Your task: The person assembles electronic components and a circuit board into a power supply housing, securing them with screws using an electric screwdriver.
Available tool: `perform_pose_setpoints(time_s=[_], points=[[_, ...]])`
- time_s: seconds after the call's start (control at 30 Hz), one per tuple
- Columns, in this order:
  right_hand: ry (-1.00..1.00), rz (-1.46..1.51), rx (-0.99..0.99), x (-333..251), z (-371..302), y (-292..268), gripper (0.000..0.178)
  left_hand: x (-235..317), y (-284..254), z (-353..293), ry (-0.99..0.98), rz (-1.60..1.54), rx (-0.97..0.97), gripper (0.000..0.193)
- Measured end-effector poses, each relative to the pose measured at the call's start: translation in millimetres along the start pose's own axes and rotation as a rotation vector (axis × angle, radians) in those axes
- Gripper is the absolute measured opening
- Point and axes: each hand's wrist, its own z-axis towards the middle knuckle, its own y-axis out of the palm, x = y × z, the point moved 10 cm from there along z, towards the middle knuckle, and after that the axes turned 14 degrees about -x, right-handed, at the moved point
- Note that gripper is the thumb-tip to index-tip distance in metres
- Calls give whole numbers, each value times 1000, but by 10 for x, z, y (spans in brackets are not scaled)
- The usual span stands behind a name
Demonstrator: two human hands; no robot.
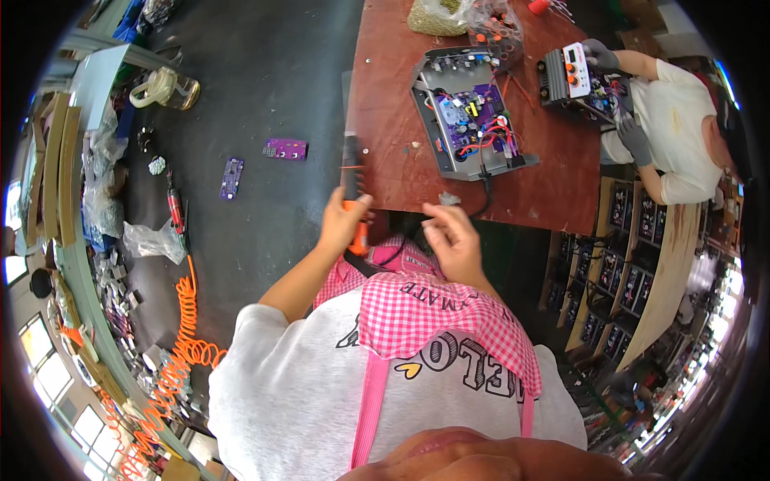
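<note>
My left hand is closed round an orange-and-black handheld tool, held upright at the edge of the red-brown table; its exact kind is unclear. Just right of it, my right hand hovers in front of the table edge, fingers loosely bent and apart, with nothing visible in them. A dark cord shows between my hands, partly hidden. Beyond my right hand, an opened metal chassis lies on the table, holding purple circuit boards and coloured wires. A black cable runs from it over the edge.
Two purple circuit boards lie on the dark surface at left, near a red screwdriver on an orange coiled hose and a jug. At right, a gloved co-worker handles a device. Shelves stand below.
</note>
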Motion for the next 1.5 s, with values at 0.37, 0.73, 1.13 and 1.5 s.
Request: perform_pose_setpoints(time_s=[0.37,0.73,1.13,1.5], points=[[-221,-642,524,-759,51,-1056,56,734,-780,268,211,1144,541,62],[-125,-1008,538,-618,267,-828,51,2068,941,1952,652,424,-152,45],[-125,-373,712,41,-164,-2718,33,2345,1792,1080,716,708,-259,49],[14,246,671,1312,-220,-3515,35,2139,3204,578,796,1160,-554,45]])
